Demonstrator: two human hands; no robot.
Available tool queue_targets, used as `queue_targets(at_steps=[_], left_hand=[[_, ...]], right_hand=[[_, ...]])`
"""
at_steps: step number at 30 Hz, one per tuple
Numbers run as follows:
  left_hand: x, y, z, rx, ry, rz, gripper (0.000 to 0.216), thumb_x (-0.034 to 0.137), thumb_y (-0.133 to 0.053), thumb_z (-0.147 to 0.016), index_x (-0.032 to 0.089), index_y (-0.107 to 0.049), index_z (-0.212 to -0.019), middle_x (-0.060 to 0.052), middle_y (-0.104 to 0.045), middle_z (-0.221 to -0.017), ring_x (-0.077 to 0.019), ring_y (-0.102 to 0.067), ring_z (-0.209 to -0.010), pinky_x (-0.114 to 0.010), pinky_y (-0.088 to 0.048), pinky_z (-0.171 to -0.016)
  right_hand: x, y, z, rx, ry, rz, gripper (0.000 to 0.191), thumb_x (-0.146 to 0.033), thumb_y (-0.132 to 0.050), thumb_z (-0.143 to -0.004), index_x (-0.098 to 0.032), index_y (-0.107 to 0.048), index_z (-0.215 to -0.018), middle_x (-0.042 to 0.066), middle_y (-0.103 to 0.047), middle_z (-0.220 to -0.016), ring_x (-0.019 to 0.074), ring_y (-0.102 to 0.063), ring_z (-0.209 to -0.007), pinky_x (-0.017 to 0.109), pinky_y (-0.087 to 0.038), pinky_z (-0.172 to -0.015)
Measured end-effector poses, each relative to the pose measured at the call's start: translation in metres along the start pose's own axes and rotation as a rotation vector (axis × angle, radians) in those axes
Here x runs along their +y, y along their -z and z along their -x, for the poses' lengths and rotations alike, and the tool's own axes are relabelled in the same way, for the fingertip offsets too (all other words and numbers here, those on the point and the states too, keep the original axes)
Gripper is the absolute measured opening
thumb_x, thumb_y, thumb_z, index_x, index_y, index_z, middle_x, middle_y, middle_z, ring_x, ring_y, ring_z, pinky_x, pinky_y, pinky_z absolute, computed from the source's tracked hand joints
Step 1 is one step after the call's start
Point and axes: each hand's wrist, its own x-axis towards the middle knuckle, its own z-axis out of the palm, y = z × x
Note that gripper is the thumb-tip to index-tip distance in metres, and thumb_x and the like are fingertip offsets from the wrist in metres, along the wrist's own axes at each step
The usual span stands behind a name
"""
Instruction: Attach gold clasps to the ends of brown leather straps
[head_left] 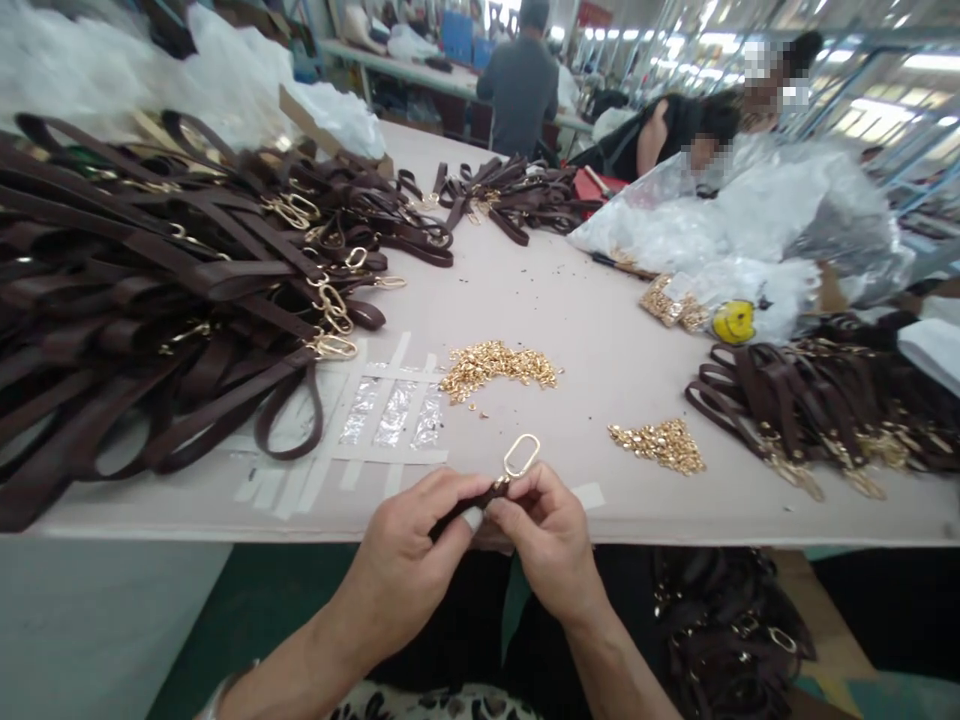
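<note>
Close to the table's front edge, my left hand (420, 545) is closed on a dark brown leather strap (450, 518). My right hand (549, 535) pinches the strap's end, just below a gold oval ring (522, 456) that sticks up above the fingers. Some gold metal shows between the two hands, but my fingers cover most of it. Beyond the hands lies a heap of small gold fittings (499, 368). A smaller pile of gold fittings (664, 445) is to the right of my right hand.
Brown straps with gold clasps (187, 270) are heaped on the left, with more straps (795, 400) on the right. Clear plastic bags (750, 220) stand at the back right. Tape strips (390, 420) stick to the table (540, 310). Several people work beyond; more straps lie below the table.
</note>
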Motion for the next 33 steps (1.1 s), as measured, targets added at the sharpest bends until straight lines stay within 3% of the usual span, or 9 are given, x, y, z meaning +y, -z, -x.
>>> queue_targets(at_steps=[4,7,9,13,18,23,25,30,33], left_hand=[[0.003,-0.001,-0.003,-0.019,0.097,0.020,0.031,0.009,-0.049,-0.085,0.024,-0.065,-0.107,0.001,-0.068,-0.096,-0.0140,-0.065,-0.090,-0.023,-0.050,-0.080],[0.004,-0.001,-0.003,-0.145,0.295,0.129,0.031,0.020,-0.045,-0.091,0.025,-0.058,-0.118,0.000,-0.069,-0.098,-0.0147,-0.065,-0.081,-0.023,-0.051,-0.068],[0.002,0.001,-0.003,-0.206,0.408,0.186,0.033,0.028,-0.042,-0.095,0.025,-0.054,-0.126,0.000,-0.071,-0.093,-0.0146,-0.064,-0.074,-0.024,-0.050,-0.065],[-0.001,0.008,-0.001,-0.171,0.513,0.185,0.042,0.039,-0.044,-0.095,0.026,-0.055,-0.134,0.000,-0.072,-0.095,-0.0160,-0.063,-0.081,-0.029,-0.046,-0.085],[0.005,0.012,-0.001,-0.166,0.584,0.260,0.045,0.046,-0.047,-0.093,0.024,-0.063,-0.129,-0.001,-0.073,-0.091,-0.0200,-0.063,-0.082,-0.031,-0.047,-0.083],[0.009,0.009,-0.006,-0.088,0.557,0.395,0.038,0.037,-0.060,-0.087,0.023,-0.068,-0.121,-0.004,-0.073,-0.109,-0.0238,-0.062,-0.107,-0.037,-0.039,-0.105],[0.007,0.005,-0.008,-0.073,0.549,0.509,0.037,0.029,-0.065,-0.082,0.022,-0.069,-0.118,-0.005,-0.072,-0.112,-0.0239,-0.061,-0.112,-0.038,-0.041,-0.105],[0.001,-0.002,-0.009,-0.050,0.592,0.714,0.026,0.018,-0.072,-0.072,0.016,-0.070,-0.097,-0.002,-0.072,-0.087,-0.0140,-0.064,-0.075,-0.025,-0.051,-0.068],[-0.002,-0.003,-0.009,-0.015,0.596,0.723,0.021,0.016,-0.072,-0.070,0.015,-0.069,-0.091,0.000,-0.068,-0.080,-0.0102,-0.060,-0.066,-0.021,-0.047,-0.061]], right_hand=[[-0.005,-0.004,0.000,0.018,-0.001,0.056,0.020,-0.026,-0.070,-0.080,-0.022,-0.051,-0.081,-0.004,-0.063,-0.076,0.0113,-0.058,-0.066,0.024,-0.048,-0.063],[-0.012,0.007,-0.007,-0.025,0.027,0.199,0.015,-0.028,-0.067,-0.082,-0.022,-0.054,-0.086,-0.003,-0.066,-0.076,0.0137,-0.062,-0.068,0.026,-0.050,-0.064],[-0.019,0.029,-0.017,0.032,0.153,0.475,0.010,-0.029,-0.064,-0.085,-0.022,-0.060,-0.091,0.000,-0.069,-0.082,0.0162,-0.064,-0.075,0.029,-0.051,-0.071],[-0.032,0.092,-0.044,0.317,0.456,1.241,0.019,-0.024,-0.056,-0.089,-0.018,-0.064,-0.105,0.009,-0.071,-0.099,0.0243,-0.061,-0.094,0.039,-0.045,-0.087],[-0.038,0.131,-0.061,0.275,0.434,1.763,0.018,-0.018,-0.053,-0.090,-0.018,-0.066,-0.102,0.008,-0.072,-0.087,0.0246,-0.061,-0.087,0.035,-0.041,-0.080],[-0.041,0.127,-0.060,0.222,0.416,1.917,0.018,-0.017,-0.052,-0.090,-0.019,-0.067,-0.100,0.007,-0.073,-0.081,0.0230,-0.062,-0.081,0.034,-0.037,-0.075],[-0.042,0.127,-0.062,0.192,0.435,1.971,0.020,-0.019,-0.052,-0.090,-0.019,-0.068,-0.102,0.008,-0.072,-0.079,0.0236,-0.062,-0.078,0.034,-0.036,-0.074],[-0.041,0.136,-0.072,0.163,0.519,1.901,0.022,-0.017,-0.052,-0.086,-0.017,-0.069,-0.100,0.010,-0.073,-0.079,0.0261,-0.064,-0.078,0.036,-0.042,-0.073],[-0.037,0.126,-0.068,0.182,0.549,1.591,0.019,-0.020,-0.054,-0.086,-0.019,-0.070,-0.095,0.008,-0.075,-0.087,0.0246,-0.067,-0.081,0.036,-0.048,-0.076]])
